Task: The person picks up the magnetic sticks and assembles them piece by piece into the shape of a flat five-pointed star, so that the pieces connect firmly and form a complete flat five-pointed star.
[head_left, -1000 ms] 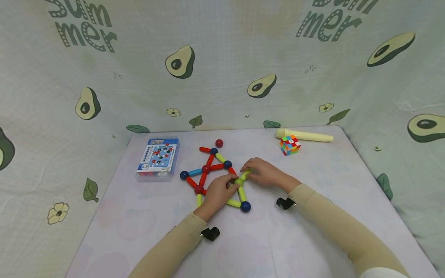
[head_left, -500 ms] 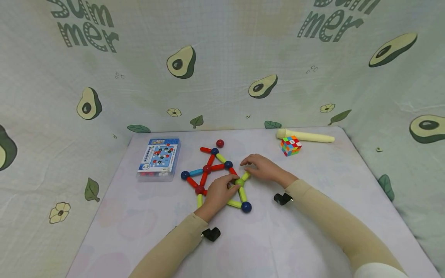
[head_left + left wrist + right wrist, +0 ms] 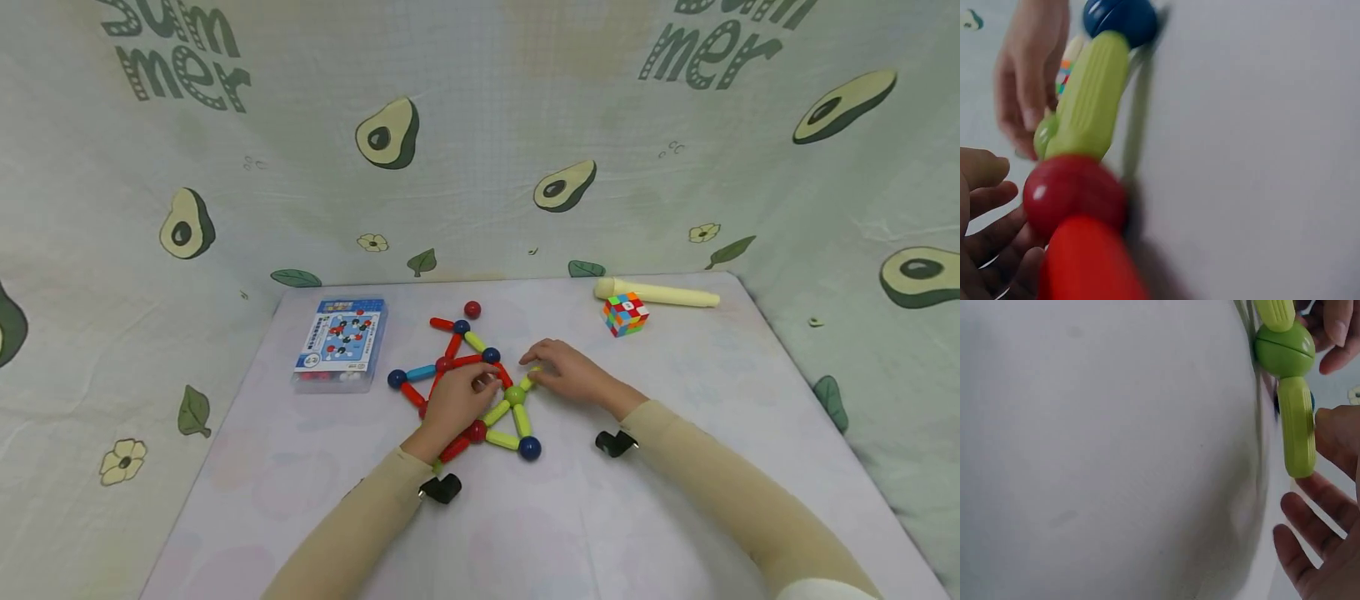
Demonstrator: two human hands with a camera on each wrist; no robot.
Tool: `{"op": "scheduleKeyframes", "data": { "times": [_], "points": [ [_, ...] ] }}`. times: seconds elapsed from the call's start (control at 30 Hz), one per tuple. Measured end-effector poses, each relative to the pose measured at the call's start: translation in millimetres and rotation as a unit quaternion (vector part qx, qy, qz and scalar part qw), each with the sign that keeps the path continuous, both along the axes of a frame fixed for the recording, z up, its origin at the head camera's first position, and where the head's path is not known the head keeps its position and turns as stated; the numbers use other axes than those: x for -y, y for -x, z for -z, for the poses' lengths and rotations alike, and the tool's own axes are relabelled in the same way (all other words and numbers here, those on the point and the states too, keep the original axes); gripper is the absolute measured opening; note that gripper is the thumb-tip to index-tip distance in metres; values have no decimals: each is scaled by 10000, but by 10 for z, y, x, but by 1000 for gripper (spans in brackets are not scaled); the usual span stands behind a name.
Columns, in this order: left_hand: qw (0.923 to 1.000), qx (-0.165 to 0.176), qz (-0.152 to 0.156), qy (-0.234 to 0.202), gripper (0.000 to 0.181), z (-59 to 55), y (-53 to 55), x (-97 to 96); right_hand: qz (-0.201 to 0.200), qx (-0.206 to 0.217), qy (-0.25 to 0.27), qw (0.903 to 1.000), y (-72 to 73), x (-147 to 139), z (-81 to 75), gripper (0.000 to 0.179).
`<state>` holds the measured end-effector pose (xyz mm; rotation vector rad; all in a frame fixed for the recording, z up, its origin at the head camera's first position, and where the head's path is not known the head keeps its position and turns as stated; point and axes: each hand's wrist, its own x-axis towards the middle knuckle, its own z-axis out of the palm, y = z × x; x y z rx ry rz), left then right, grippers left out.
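Observation:
A flat magnetic stick-and-ball figure lies on the table, with red, blue and yellow-green sticks. My left hand (image 3: 457,402) hovers over its middle with fingers loosely bent, holding nothing. A red ball (image 3: 1075,195) and red stick (image 3: 1091,262) lie beside that hand in the left wrist view. My right hand (image 3: 572,372) is at the figure's right side, fingers spread. Its thumb is against or very near a yellow-green stick (image 3: 1297,428) joined to the green ball (image 3: 1285,350); contact is unclear. A dark blue ball (image 3: 529,448) forms the near right corner. My left hand hides part of the figure.
A plastic-based boxed set (image 3: 341,344) lies at the left. A loose red ball (image 3: 472,310) is behind the figure. A colourful puzzle cube (image 3: 626,314) and a pale yellow club-shaped stick (image 3: 667,294) lie at the back right.
My left hand has left the green ball and shifted left, uncovering a red ball and nearby sticks. My right hand drew back from the yellow-green stick, then came close to it again.

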<state>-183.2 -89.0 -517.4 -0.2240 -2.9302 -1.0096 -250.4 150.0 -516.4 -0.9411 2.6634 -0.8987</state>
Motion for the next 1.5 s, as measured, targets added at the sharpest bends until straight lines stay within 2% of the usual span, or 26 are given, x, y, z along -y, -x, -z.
{"op": "scheduleKeyframes", "data": {
  "times": [0.17,0.27,0.37,0.5,0.6,0.77,0.87,0.97,1.1,1.23,1.37,1.5],
  "points": [
    [9984,-273,-466,-153,24,-68,221,234,158,-366,51,9992,-158,15,23,25],
    [9974,-330,-629,-77,28,-120,354,377,5,-436,-26,9990,-248,52,33,26],
    [9973,-282,-662,136,32,-186,489,503,-203,-566,-133,9981,-313,95,47,27],
    [9960,-145,-638,614,37,-201,682,628,-322,-693,-151,9970,-366,126,56,27],
    [9931,-67,-573,1023,40,-155,817,699,-367,-707,-132,9967,-381,131,59,26],
    [9838,-189,-27,1785,42,-82,989,800,-418,-706,-139,9965,-387,150,52,27],
    [9806,-274,275,1920,42,-76,1047,830,-395,-691,-219,9966,-384,158,48,27],
    [9813,-193,385,1879,42,-81,1075,834,-359,-703,-298,9964,-381,154,47,27],
    [9802,-55,415,1933,40,-63,1106,836,-389,-751,-258,9961,-379,147,40,26],
    [9832,229,453,1754,34,-61,1145,826,-418,-746,-228,9961,-369,144,31,26],
    [9841,460,492,1645,34,-116,1139,798,-426,-722,-206,9963,-362,141,40,26],
    [9814,529,557,1757,37,-175,1111,765,-438,-698,-202,9964,-360,139,54,26]
  ]
}}
